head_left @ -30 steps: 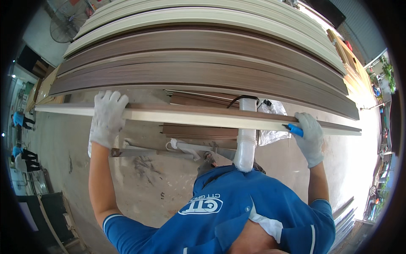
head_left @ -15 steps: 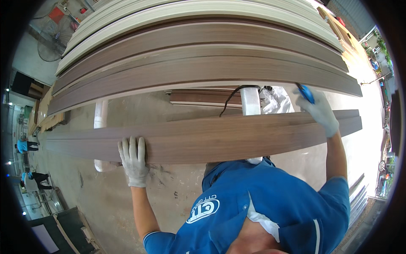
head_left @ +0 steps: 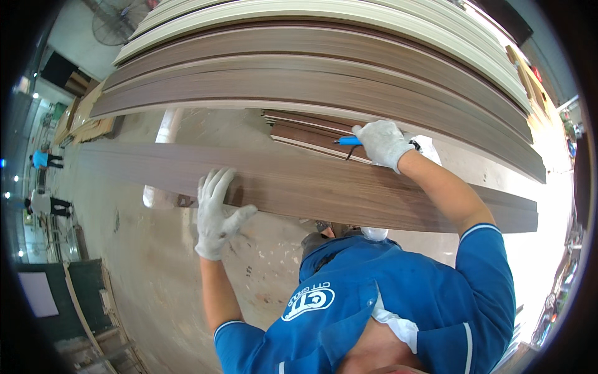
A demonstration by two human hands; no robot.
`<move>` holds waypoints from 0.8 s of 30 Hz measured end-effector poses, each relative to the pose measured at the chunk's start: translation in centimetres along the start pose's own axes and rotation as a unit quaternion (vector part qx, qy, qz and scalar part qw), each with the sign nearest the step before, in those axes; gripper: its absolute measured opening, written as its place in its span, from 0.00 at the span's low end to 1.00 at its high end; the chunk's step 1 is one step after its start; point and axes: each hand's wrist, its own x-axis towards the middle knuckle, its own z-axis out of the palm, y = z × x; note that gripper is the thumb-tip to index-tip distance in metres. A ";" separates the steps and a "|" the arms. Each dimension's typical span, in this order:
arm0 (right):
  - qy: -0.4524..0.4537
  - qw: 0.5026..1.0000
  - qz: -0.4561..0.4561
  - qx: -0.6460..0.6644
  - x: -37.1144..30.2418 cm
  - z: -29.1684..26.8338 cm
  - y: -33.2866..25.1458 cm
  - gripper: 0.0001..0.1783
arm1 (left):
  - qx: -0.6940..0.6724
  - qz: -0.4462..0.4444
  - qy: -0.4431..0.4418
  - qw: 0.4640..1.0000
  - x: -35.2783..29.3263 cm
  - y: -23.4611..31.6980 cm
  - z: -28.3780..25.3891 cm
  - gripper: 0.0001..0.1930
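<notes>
The brown plank (head_left: 324, 193) showed a narrow edge a second ago; now its broad face is up, laid across white-wrapped supports (head_left: 165, 128). The right hand (head_left: 381, 143) has moved from the plank's right end toward its middle, its grip closed around a blue handheld tool (head_left: 349, 141). The left hand (head_left: 215, 215) is at the near edge, its grip released, fingers over the wood, thumb spread away.

Below is a stained concrete floor (head_left: 156, 249); strong light floods the right side. Two co-workers stand far left, and a fan (head_left: 118, 22) is at upper left.

Stacked brown boards (head_left: 324, 87) hem in the far side, cream profiles (head_left: 349, 19) behind them; more brown lengths (head_left: 311, 137) lie below.
</notes>
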 end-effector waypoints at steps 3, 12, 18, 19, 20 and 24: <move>0.044 0.998 -0.011 -0.042 -0.3 0.5 0.9 0.07 | -0.061 -0.032 0.063 0.996 0.8 3.6 1.2 0.32; 0.145 0.982 -0.048 0.111 -3.8 -0.8 2.3 0.07 | -0.146 0.021 0.035 0.988 5.8 11.3 6.9 0.23; 0.205 0.788 -0.036 0.579 -11.0 -6.5 4.8 0.07 | -0.163 0.190 0.015 0.968 10.3 14.4 14.1 0.31; 0.202 0.761 -0.028 0.616 -12.7 -7.5 5.2 0.07 | -0.215 0.208 -0.040 0.953 11.3 14.6 14.7 0.24; 0.229 0.745 -0.003 0.626 -14.1 -8.3 5.6 0.08 | -0.242 0.176 -0.098 0.949 11.6 14.3 14.7 0.22; 0.381 0.755 0.006 0.534 -18.5 -10.3 10.0 0.08 | -0.312 0.144 -0.171 0.923 12.6 12.5 10.2 0.15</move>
